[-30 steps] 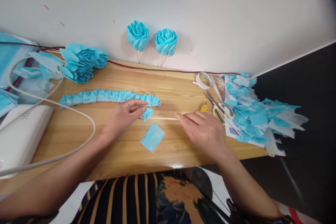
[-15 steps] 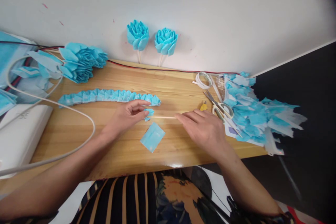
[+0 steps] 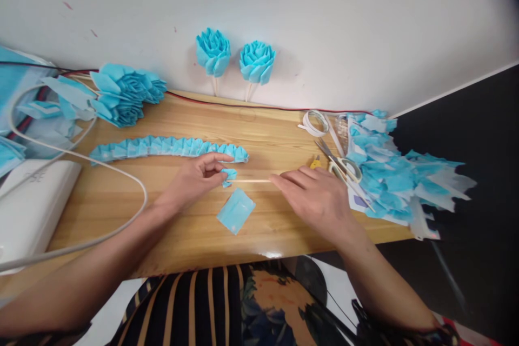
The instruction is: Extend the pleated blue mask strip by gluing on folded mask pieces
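My left hand (image 3: 201, 175) pinches a small folded blue piece (image 3: 230, 175), possibly paper or fabric, at one end of a thin wooden stick (image 3: 253, 180). The stick's other end is in the closed fingers of my right hand (image 3: 314, 197), so it lies level between both hands. Just below it, a flat blue square (image 3: 236, 211) rests on the table. Behind my left hand runs a long row of folded blue pieces (image 3: 162, 146); its right end passes close to my fingertips.
Two blue flowers on sticks (image 3: 257, 62) lean against the wall, with more blue flowers (image 3: 125, 92) at left. To the right are a tape roll (image 3: 315, 123), scissors (image 3: 338, 162), a yellow item (image 3: 315, 162) and piled blue pieces (image 3: 385, 173). A white cable (image 3: 140, 184) loops over a white box (image 3: 36, 205).
Both hands keep nearly the same place and the same hold on the stick and the folded blue piece. The view has shifted very slightly.
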Demonstrator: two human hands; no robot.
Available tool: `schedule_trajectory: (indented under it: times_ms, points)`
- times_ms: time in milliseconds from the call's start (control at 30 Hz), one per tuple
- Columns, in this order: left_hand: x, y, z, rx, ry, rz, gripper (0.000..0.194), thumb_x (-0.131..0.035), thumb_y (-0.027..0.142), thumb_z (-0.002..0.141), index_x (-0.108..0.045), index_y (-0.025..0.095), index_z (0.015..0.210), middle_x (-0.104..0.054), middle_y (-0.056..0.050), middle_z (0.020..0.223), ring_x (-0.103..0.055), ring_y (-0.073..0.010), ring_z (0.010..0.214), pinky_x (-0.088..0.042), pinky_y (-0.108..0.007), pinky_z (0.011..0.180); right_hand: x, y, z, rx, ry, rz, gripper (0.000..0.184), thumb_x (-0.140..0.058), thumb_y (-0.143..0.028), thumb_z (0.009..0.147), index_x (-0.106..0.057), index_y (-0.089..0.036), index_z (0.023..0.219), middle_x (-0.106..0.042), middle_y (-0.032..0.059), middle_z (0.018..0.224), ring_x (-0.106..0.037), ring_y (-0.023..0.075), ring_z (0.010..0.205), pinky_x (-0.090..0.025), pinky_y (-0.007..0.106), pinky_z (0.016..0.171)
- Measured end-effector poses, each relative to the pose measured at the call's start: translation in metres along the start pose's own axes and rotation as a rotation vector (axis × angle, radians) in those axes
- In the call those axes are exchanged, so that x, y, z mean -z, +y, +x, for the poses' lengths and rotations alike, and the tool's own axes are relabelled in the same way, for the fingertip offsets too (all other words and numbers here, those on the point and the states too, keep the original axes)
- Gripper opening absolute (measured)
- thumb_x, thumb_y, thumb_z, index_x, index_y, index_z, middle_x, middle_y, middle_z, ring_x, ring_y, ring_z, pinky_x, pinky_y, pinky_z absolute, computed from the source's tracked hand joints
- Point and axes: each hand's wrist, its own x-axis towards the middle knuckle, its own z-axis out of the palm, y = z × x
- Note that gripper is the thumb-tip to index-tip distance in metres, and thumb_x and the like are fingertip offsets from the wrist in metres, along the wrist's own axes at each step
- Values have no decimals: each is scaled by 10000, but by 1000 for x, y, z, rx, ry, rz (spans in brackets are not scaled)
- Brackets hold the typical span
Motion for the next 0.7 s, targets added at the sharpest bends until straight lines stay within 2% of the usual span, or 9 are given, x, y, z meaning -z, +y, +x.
schedule_trajectory:
  times_ms: [100,200,333,467,533,700]
  points:
    - [1,-1,1,-8,11,-19,338,-695,301,732,-667,200,1054,-688,21,738,-621,-123,663,-461,-236,643,0,2,-2,-20,33,18,208,-554,-121,935,-721,-209,1022,-758,1,850,-613,147,731,-377,311,637]
    - [2,0,1,-13,43,-68,317,-708,285,711,-660,191,1010,-646,34,683,-589,-116,614,-435,-232,602,0,7,-9,-97,74,75,243,-554,-108,922,-732,-231,1031,-768,12,865,-640,150,736,-417,301,655]
    - [2,3,2,-13,58,-121,308,-726,280,694,-655,186,978,-651,30,679,-601,-125,617,-450,-251,618,-6,9,-19,-273,128,271,249,-563,-123,914,-725,-221,1075,-763,42,899,-680,178,795,-482,314,710]
    - [1,5,2,20,67,-190,332,-756,267,674,-657,187,980,-676,28,691,-636,-130,645,-493,-267,671,-16,-1,-20,-461,145,529,189,-553,-174,940,-712,-218,1031,-742,32,856,-677,156,755,-510,293,688]
    - [0,5,2,29,72,-216,334,-763,263,672,-660,185,981,-682,31,690,-642,-127,646,-506,-267,682,-21,-6,-20,-481,123,578,179,-552,-183,943,-708,-217,1024,-743,34,870,-680,155,768,-511,292,689]
    - [0,5,2,29,94,-225,335,-755,271,692,-659,174,998,-691,31,710,-644,-116,650,-517,-265,701,-24,-8,-22,-410,98,561,189,-544,-160,943,-701,-208,1036,-748,49,904,-688,167,821,-514,310,729]
